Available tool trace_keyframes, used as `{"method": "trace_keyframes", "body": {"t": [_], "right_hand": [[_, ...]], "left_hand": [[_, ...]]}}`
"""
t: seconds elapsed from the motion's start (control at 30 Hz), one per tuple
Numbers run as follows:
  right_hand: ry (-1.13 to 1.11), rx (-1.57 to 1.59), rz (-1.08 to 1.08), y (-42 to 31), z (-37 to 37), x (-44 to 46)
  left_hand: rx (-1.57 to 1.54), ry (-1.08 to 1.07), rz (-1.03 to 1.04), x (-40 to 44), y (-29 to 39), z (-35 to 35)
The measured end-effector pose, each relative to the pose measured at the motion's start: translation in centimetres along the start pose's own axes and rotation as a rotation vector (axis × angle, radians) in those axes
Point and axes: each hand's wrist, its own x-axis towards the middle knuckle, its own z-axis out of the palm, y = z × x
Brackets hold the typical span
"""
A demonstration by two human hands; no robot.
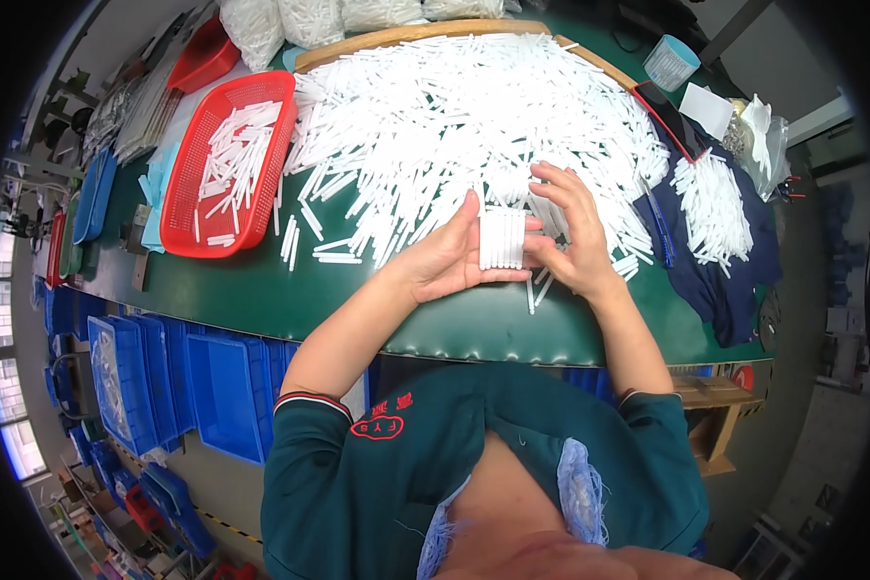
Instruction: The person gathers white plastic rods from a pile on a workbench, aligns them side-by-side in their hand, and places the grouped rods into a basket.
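Several white sticks (502, 238) stand side by side in a flat row across the fingers of my left hand (447, 253), which holds them between thumb and fingers. My right hand (575, 230) is just to the right of the row, its fingers curved and apart, with the thumb near the row's right edge; I see nothing held in it. Behind both hands spreads a large heap of loose white sticks (435, 116) on the green table (454, 324). A few loose sticks lie beneath my right hand.
A red basket (176, 208) with white sticks stands at the left, another red basket (203, 60) behind it. Filled clear bags (309, 19) are at the back. To the right lie a dark cloth (691, 280), a smaller stick pile (713, 208), a phone (669, 118) and a pen (660, 227).
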Motion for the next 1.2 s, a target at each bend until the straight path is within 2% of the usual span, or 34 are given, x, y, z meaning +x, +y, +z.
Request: {"method": "trace_keyframes", "body": {"t": [0.1, 0.17, 0.27, 0.7, 0.8, 0.9, 0.97, 1.2], "right_hand": [[0.078, 0.023, -0.004, 0.4, 0.0, -0.1], [0.129, 0.056, -0.04, 0.6, 0.1, -0.2], [0.108, 0.048, -0.116, -0.1, -0.1, 0.0], [0.189, 0.136, -0.105, 0.8, 0.8, -1.1], [0.178, 0.169, -0.106, 0.0, 0.6, -0.6], [0.093, 0.044, -0.16, -1.0, 0.2, 0.3], [-0.044, 0.041, -0.128, -1.1, 0.3, 0.3], [-0.046, 0.002, -0.174, -0.3, 1.0, 0.0]], "left_hand": [[0.001, -0.084, -0.034, -0.1, 0.2, 0.0], [-0.012, -0.047, -0.045, -0.2, 0.3, 0.5], [-0.015, -0.033, -0.055, -0.1, 0.5, 0.4], [-0.028, -0.064, -0.055, -0.1, 0.5, 0.5], [-0.05, -0.072, -0.047, 0.1, 0.4, 0.2], [-0.049, -0.053, -0.038, 0.0, 0.5, 0.4], [-0.035, -0.048, -0.032, 0.0, 0.5, 0.4], [-0.043, -0.046, -0.009, 0.1, 0.7, 0.4]]}}
